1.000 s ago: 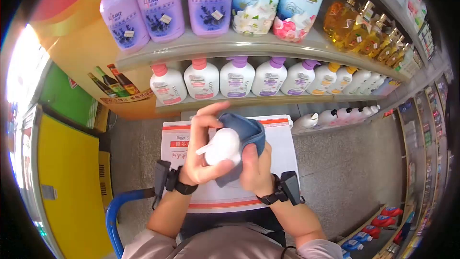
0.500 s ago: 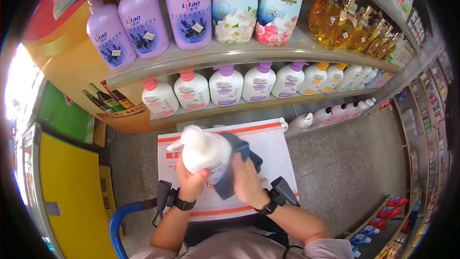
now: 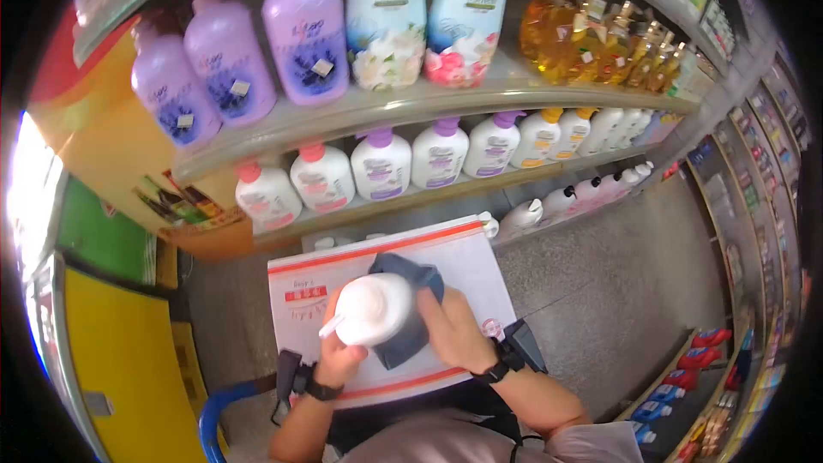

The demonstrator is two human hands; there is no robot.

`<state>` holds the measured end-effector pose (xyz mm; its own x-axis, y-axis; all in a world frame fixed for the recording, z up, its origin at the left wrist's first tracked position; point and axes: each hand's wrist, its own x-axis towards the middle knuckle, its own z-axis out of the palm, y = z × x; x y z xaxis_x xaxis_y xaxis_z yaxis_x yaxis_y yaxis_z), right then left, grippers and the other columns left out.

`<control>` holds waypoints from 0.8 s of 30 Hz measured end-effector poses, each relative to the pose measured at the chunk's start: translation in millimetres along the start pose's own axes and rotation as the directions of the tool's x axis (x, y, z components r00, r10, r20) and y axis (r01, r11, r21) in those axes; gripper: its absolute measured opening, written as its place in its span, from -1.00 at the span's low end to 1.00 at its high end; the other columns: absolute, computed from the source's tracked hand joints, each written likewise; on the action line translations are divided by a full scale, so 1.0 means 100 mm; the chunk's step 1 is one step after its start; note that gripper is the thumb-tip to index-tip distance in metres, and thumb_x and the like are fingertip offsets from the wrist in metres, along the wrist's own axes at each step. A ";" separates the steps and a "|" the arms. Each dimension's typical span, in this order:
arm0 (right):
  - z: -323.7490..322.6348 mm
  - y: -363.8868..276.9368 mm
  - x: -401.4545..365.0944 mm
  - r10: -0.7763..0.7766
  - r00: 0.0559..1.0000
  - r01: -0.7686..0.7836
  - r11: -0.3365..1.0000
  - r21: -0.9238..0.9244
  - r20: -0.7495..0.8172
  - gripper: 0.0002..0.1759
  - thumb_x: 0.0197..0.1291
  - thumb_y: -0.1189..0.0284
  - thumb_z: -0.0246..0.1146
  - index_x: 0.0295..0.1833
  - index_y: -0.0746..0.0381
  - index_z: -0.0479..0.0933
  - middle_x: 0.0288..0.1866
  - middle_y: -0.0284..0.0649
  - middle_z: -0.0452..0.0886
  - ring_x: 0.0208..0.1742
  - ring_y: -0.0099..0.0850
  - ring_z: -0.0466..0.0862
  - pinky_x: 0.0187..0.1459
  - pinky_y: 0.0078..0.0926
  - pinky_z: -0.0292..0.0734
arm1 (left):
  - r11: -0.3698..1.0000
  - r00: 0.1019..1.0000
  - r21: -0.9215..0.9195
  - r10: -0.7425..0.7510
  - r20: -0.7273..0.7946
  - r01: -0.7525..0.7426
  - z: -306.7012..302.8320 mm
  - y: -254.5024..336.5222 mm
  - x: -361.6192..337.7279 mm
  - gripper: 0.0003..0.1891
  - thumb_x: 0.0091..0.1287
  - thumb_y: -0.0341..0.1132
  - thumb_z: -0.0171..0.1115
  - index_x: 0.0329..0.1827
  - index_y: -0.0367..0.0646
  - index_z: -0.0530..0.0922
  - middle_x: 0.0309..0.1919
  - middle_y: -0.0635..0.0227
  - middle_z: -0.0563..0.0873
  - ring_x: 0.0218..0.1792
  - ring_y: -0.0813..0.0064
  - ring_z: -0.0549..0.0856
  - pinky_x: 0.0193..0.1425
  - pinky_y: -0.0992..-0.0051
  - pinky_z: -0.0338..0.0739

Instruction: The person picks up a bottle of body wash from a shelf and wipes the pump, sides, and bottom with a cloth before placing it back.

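A white pump bottle (image 3: 374, 309) is held over a white board with red stripes (image 3: 454, 249), its pump top toward the camera and its spout pointing to the lower left. My left hand (image 3: 339, 355) grips the bottle's left side, with the thumb in front. On the other side my right hand (image 3: 454, 331) is closed on a dark blue-grey cloth (image 3: 401, 346) and presses it against the bottle. The cloth also shows behind the bottle. The bottle's label is hidden from view.
Shelves ahead hold purple bottles (image 3: 307, 30), floral bottles (image 3: 386, 17), amber bottles (image 3: 549, 30) and white pump bottles (image 3: 381, 165). A blue curved bar (image 3: 207, 420) is at lower left, beside a yellow panel (image 3: 120, 343). Red and blue packs (image 3: 681, 380) sit at lower right.
The bottle has turned so its top faces the camera more directly. The cloth now reaches behind it, and my right hand has shifted slightly right. The whole view has tilted a little.
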<state>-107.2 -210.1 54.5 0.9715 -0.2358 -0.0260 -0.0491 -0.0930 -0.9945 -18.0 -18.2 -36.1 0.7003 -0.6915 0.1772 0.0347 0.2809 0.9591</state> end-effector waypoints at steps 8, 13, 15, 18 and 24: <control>0.18 -0.14 -0.37 -0.423 0.906 0.421 0.904 -0.075 -0.005 -0.31 0.55 0.06 -0.06 0.51 0.39 0.24 0.53 0.27 0.22 0.55 0.31 0.16 0.54 0.08 -0.02 | 0.977 0.984 0.211 0.054 -0.172 -0.017 0.34 -0.06 -0.14 -0.08 0.37 0.00 0.28 0.61 -0.33 0.03 0.51 0.11 0.21 0.49 0.20 0.29 0.56 0.19 0.12; 0.20 -0.15 -0.22 -0.524 0.848 0.526 0.817 -0.235 0.076 -0.29 0.50 0.11 0.03 0.48 0.47 0.22 0.53 0.32 0.17 0.51 0.44 0.11 0.54 0.23 -0.08 | 0.993 0.990 -0.060 -0.107 -0.094 0.102 0.16 0.23 0.06 0.17 0.17 0.00 0.51 0.66 -0.25 -0.11 0.53 0.12 0.25 0.49 0.23 0.34 0.55 0.21 0.22; 0.30 -0.08 -0.20 -0.542 0.839 0.526 0.785 -0.327 0.050 -0.29 0.49 0.12 0.05 0.47 0.50 0.23 0.51 0.35 0.18 0.49 0.45 0.12 0.54 0.22 -0.09 | 0.964 0.972 -0.157 -0.226 -0.064 0.214 0.25 0.37 0.14 0.28 0.01 0.03 0.63 0.65 -0.25 -0.09 0.50 0.15 0.30 0.46 0.26 0.37 0.55 0.21 0.23; 0.34 -0.16 -0.15 -0.588 0.809 0.531 0.746 -0.401 -0.023 -0.30 0.46 0.14 0.11 0.39 0.57 0.28 0.44 0.40 0.24 0.46 0.46 0.17 0.52 0.30 -0.04 | 0.983 0.983 -0.109 -0.155 -0.096 0.145 0.33 0.40 0.22 0.25 0.00 0.00 0.66 0.62 -0.25 -0.04 0.48 0.15 0.31 0.45 0.27 0.38 0.54 0.21 0.24; 0.26 -0.14 -0.03 -0.576 0.816 0.455 0.692 -0.560 -0.049 -0.41 0.43 0.19 0.18 0.27 0.53 0.42 0.37 0.38 0.34 0.46 0.41 0.23 0.45 0.38 0.09 | 0.962 0.926 0.271 0.140 -0.351 -0.043 0.55 0.44 0.31 -0.14 -0.02 -0.33 0.58 0.30 -0.16 0.17 0.28 0.15 0.38 0.34 0.27 0.40 0.48 0.24 0.24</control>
<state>-103.5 -183.2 65.4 0.8094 -0.1861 0.5570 0.2784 -0.7135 -0.6430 -33.9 -63.8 23.3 0.9035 -0.3674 0.2207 -0.1895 0.1195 0.9746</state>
